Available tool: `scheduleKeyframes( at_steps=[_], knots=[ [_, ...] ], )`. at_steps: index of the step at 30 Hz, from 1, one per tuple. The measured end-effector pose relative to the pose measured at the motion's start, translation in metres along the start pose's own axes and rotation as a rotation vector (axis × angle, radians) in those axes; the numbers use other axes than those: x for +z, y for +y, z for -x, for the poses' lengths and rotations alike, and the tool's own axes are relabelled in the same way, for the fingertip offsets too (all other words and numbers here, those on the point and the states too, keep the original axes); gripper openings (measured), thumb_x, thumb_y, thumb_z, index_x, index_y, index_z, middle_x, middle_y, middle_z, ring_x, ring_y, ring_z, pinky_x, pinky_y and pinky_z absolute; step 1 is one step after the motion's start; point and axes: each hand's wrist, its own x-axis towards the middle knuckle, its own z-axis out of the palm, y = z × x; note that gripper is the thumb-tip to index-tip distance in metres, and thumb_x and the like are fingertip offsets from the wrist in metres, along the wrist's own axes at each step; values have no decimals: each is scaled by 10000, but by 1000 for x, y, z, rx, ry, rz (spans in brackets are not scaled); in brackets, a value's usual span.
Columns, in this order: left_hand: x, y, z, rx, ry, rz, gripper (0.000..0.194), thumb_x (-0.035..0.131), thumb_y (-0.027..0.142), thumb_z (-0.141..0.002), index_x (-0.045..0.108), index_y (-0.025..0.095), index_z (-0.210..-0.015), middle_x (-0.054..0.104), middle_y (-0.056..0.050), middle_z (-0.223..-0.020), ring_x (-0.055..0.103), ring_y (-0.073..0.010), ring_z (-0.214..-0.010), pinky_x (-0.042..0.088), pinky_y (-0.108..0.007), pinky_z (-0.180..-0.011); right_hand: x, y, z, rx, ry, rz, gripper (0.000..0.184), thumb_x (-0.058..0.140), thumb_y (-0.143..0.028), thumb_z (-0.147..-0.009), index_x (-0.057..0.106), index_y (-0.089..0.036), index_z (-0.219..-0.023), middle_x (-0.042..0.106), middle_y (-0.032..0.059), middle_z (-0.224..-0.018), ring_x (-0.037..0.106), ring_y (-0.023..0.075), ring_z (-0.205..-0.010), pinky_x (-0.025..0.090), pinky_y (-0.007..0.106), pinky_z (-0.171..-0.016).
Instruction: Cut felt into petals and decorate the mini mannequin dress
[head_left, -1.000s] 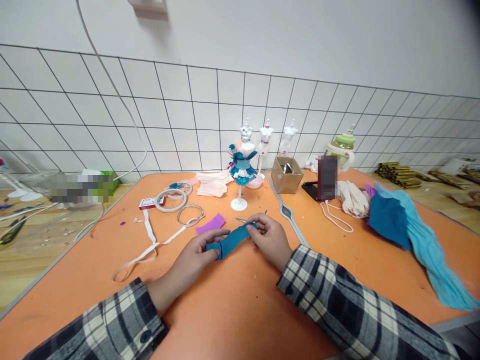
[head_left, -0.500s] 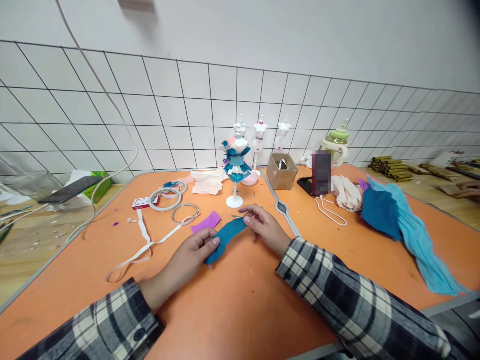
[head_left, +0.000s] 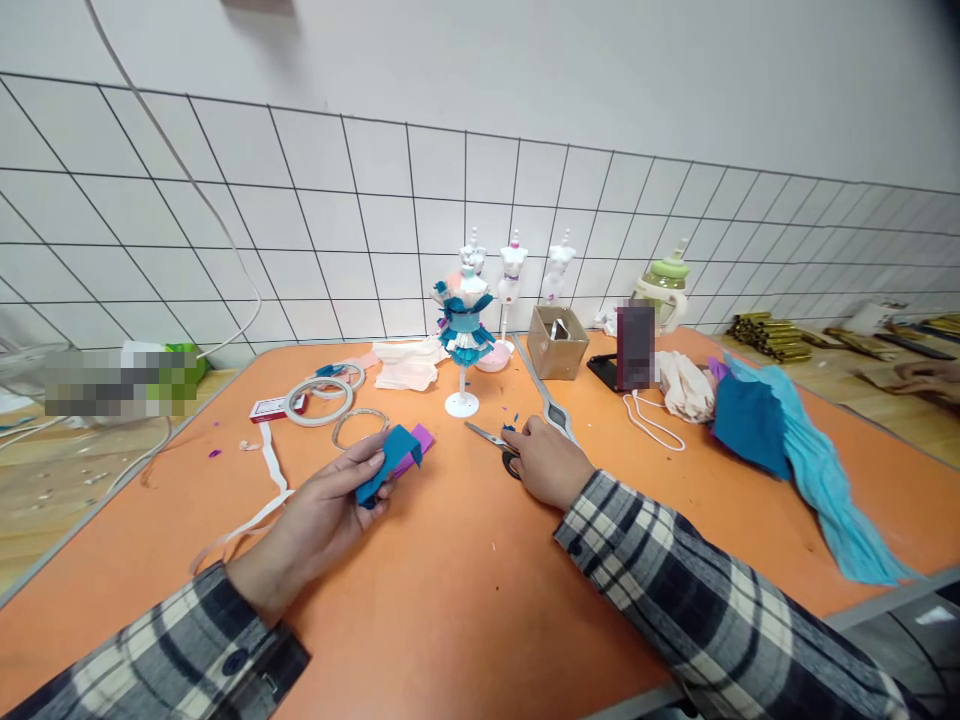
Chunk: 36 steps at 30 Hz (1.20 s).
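Observation:
My left hand (head_left: 330, 500) pinches a folded strip of blue crepe paper (head_left: 390, 462) between thumb and fingers, raised over the orange table. A purple piece of paper (head_left: 421, 440) shows partly behind the strip; whether it touches the strip I cannot tell. My right hand (head_left: 551, 460) is closed at the black handles of small scissors (head_left: 491, 437), whose blades point left. Part of the handles is hidden by the fingers. Beyond my hands, a small white dress-form stand wears a ruffled blue paper dress (head_left: 466, 325).
Rolls of tape (head_left: 319, 402), a red-and-white box (head_left: 277, 408) and white ribbon (head_left: 274, 460) lie left. Behind are more mini dress forms (head_left: 513, 275) and a cardboard box (head_left: 557, 343). Right are a phone on a stand (head_left: 636, 345), a bottle (head_left: 666, 285) and light blue crepe paper (head_left: 832, 500).
My right hand has let go of the blue strip and closed on the scissors. My left hand has moved left with the strip, which is now folded.

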Motion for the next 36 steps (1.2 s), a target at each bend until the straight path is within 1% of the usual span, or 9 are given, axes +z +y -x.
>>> scheduleKeyframes(
  at_steps=[5,11,15,20,24,26,30,33,36],
  knots=[
    [-11,7,2,-47,89,106,182,533,90,-900,679,149,-991,693,-85,-792,667,-145,-633,599,-229,-572,-12,-18,11,101,-70,89,267,448,-97,-907,677,-78,-1044,656,206,-1022,640,289,-971,458,324,-704],
    [-3,0,10,-418,47,126,144,608,39,-834,693,89,-939,709,-118,-840,685,-140,-658,604,-205,-610,-9,-22,18,135,0,88,237,456,-86,-874,634,-91,-1030,701,186,-838,686,285,-803,464,335,-634],
    [-5,1,11,-260,-20,4,72,667,79,-804,694,136,-840,639,-44,-674,632,-139,-613,596,-241,-602,-3,-13,13,20,22,-372,215,607,-206,-803,627,-166,-1014,691,90,-814,667,212,-724,453,266,-567],
    [-16,11,5,-78,50,-155,65,680,145,-821,714,138,-875,663,-54,-748,630,-142,-702,594,-246,-722,0,-20,17,-62,-432,-1272,398,671,-309,-774,553,-219,-1144,636,-12,-815,573,70,-514,354,124,-377],
    [-16,13,4,4,84,-213,178,727,144,-786,729,154,-964,683,-54,-802,620,-119,-670,558,-169,-631,-5,-30,31,-258,-910,-1432,473,682,-463,-778,513,-217,-1145,685,15,-882,597,66,-476,381,114,-371],
    [-13,13,6,-5,47,-192,298,743,174,-780,714,196,-1075,657,-29,-754,596,-112,-620,537,-164,-571,-7,-33,36,-280,-995,-1408,459,694,-464,-774,502,-229,-1119,672,-24,-791,551,56,-412,397,128,-367],
    [-8,12,11,-97,-56,-180,533,749,171,-778,611,286,-1281,681,-43,-980,630,-137,-746,566,-215,-672,-5,-40,38,-217,-781,-1307,338,701,-433,-780,551,-219,-993,568,-85,-637,420,22,-369,336,112,-341],
    [-8,8,10,-60,-55,-243,430,738,167,-799,654,267,-1209,688,-40,-1044,640,-133,-850,548,-180,-746,0,-43,37,-210,-632,-1277,286,702,-396,-783,598,-198,-961,553,-66,-646,436,27,-437,298,101,-348],
    [-7,2,10,30,-11,-264,369,741,182,-799,674,277,-1149,710,-11,-992,650,-129,-893,533,-154,-770,8,-45,38,-209,-615,-1232,286,680,-414,-797,615,-202,-979,571,-51,-661,455,39,-453,307,108,-347]
  ],
)
